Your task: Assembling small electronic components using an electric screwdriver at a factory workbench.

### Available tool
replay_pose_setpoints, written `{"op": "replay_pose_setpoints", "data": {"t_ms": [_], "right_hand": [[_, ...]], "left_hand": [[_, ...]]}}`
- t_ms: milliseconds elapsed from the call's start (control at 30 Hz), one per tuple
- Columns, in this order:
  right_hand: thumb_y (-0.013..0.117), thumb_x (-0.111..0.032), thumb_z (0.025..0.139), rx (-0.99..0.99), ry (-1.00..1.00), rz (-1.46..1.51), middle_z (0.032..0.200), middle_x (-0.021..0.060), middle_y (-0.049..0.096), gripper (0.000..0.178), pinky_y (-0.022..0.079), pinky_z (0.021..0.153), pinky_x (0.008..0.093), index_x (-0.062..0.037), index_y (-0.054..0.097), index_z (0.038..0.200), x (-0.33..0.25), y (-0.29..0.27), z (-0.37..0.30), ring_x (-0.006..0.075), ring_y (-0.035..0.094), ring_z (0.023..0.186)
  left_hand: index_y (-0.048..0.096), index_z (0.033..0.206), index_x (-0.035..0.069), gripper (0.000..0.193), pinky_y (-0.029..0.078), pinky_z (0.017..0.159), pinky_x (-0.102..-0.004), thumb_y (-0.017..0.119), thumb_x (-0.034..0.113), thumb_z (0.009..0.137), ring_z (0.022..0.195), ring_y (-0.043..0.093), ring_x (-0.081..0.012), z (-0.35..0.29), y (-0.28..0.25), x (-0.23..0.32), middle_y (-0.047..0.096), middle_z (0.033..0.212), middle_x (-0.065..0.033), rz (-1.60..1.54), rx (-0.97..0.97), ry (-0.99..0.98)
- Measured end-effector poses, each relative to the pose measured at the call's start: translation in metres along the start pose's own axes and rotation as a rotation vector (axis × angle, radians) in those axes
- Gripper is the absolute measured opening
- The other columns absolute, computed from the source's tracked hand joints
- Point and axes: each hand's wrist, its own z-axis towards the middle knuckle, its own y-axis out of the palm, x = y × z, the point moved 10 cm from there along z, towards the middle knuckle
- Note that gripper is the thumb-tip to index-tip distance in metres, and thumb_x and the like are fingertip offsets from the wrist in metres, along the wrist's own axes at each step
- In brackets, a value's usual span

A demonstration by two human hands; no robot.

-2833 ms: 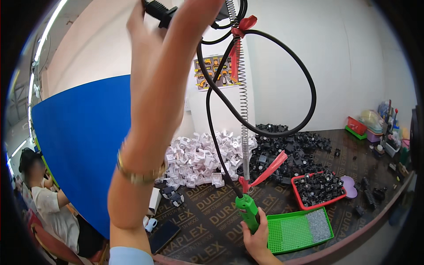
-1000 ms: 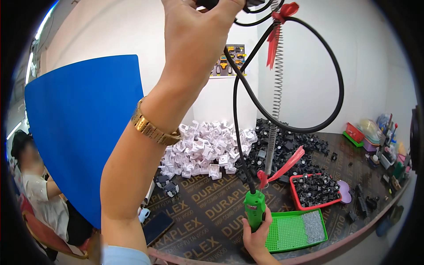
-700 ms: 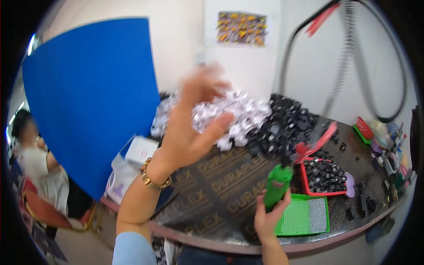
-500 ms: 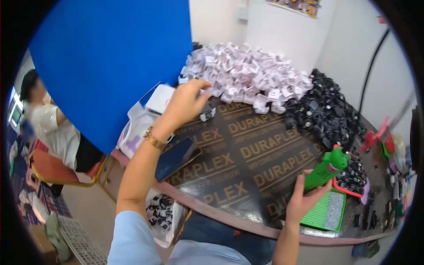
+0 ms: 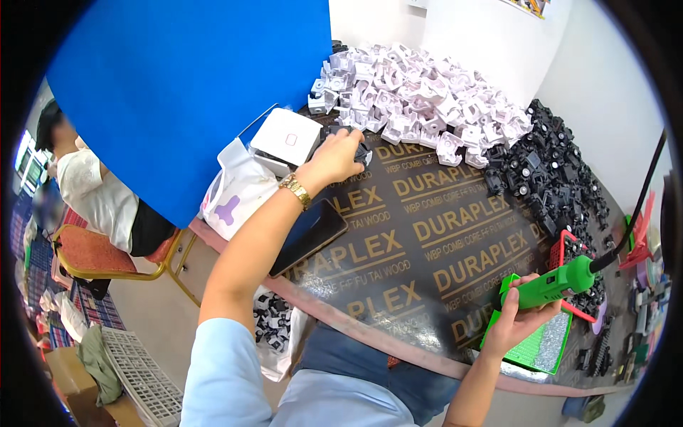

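Observation:
My left hand (image 5: 337,158), with a gold watch on its wrist, reaches over the table beside a white box (image 5: 288,135). Its bent fingers close round a small black plastic part (image 5: 364,155), which they partly cover. My right hand (image 5: 523,324) is wrapped round a green electric screwdriver (image 5: 546,286), held nearly level above the right side of the table. A black cable (image 5: 637,213) runs up from the tool's far end. Below this hand lies a green tray (image 5: 523,349) with a glittery grey strip in it.
White plastic parts (image 5: 420,92) are heaped at the back, black parts (image 5: 555,171) at the right. A red basket (image 5: 562,249) holds small dark pieces. A phone (image 5: 313,235) and white bag (image 5: 238,192) lie at left. A person (image 5: 99,185) sits beyond the blue panel (image 5: 192,92).
My left hand has come down onto the black part. My right hand has turned the screwdriver from steeply tilted to nearly level. The whole view has shifted a little.

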Motion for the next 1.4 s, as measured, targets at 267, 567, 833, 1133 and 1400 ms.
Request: {"op": "replay_pose_setpoints", "data": {"t_ms": [267,567,833,1133,1400], "right_hand": [[0.057,0.004,0.081,0.029,0.041,0.030,0.114,0.0135,0.048,0.064,0.045,0.088,0.0320,-0.0038,0.021,0.134,0.004,0.000,0.005,0.0176,0.051,0.096],[0.059,0.004,0.080,0.032,0.069,0.050,0.113,0.0132,0.048,0.066,0.045,0.087,0.0311,-0.0041,0.021,0.134,0.005,0.000,0.004,0.0183,0.052,0.096],[0.060,0.003,0.080,0.023,0.077,0.012,0.114,0.0133,0.047,0.067,0.045,0.087,0.0318,-0.0038,0.021,0.134,0.004,-0.005,0.004,0.0186,0.052,0.098],[0.061,-0.006,0.078,0.007,0.057,0.203,0.091,0.0128,0.051,0.073,0.047,0.072,0.0329,-0.0037,0.022,0.140,-0.018,0.000,0.023,0.0200,0.054,0.074],[0.059,-0.021,0.087,0.037,-0.036,0.175,0.069,0.0050,0.051,0.057,0.044,0.058,0.0253,0.0063,0.034,0.130,-0.030,-0.079,0.057,0.0120,0.050,0.060]], "left_hand": [[0.045,0.112,0.006,0.049,0.045,0.085,-0.0409,0.072,0.006,0.070,0.099,0.054,-0.0347,-0.038,0.016,0.039,0.048,0.103,-0.0154,-0.092,-0.099,0.080],[0.045,0.116,0.006,0.055,0.042,0.094,-0.0383,0.067,0.000,0.065,0.112,0.047,-0.0343,-0.011,0.022,0.037,0.046,0.120,-0.0137,-0.105,-0.150,0.325],[0.047,0.103,0.006,0.041,0.047,0.079,-0.0392,0.066,-0.002,0.067,0.091,0.055,-0.0329,-0.030,0.016,0.070,0.047,0.101,-0.0127,-0.182,-0.087,0.392],[0.048,0.086,0.004,0.032,0.047,0.070,-0.0406,0.074,0.006,0.067,0.087,0.056,-0.0349,-0.087,0.035,0.162,0.049,0.096,-0.0125,-0.260,-0.172,0.471],[0.062,0.093,0.008,0.031,0.051,0.067,-0.0357,0.064,-0.007,0.066,0.085,0.059,-0.0279,-0.125,0.067,0.223,0.055,0.104,-0.0126,-0.353,-0.025,0.573]]}}
